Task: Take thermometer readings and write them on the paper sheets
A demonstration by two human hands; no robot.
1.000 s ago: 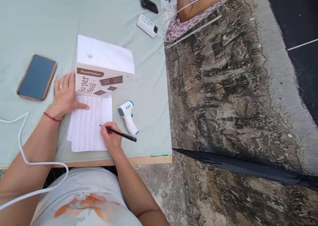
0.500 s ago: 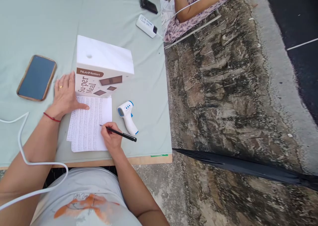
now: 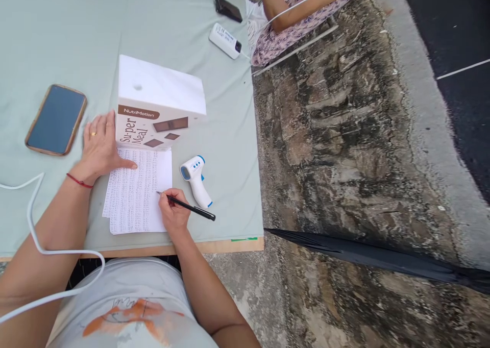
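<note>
Sheets of paper [image 3: 132, 205] filled with rows of small handwriting lie on the covered table near its front edge. My right hand [image 3: 175, 209] grips a black pen [image 3: 195, 209], its tip at the right side of the writing. Flat on the left lies my left hand [image 3: 101, 144], fingers stretched beside a white box [image 3: 161, 85] and thumb resting on the paper's upper part. The box, printed "NutriMotion Super Meal", stands at the paper's top edge. Just right of the paper is a white and blue infrared thermometer [image 3: 196, 179].
A smartphone [image 3: 56, 119] in a brown-edged case lies at the left. Near the far right edge are a white device [image 3: 225, 41] with a cable and a black object [image 3: 228, 8]. Another person's arm [image 3: 291, 16] is beyond that edge. A white cable [image 3: 65, 251] crosses my left arm.
My right hand and the pen have shifted slightly to the right across the paper. My left hand stays in place.
</note>
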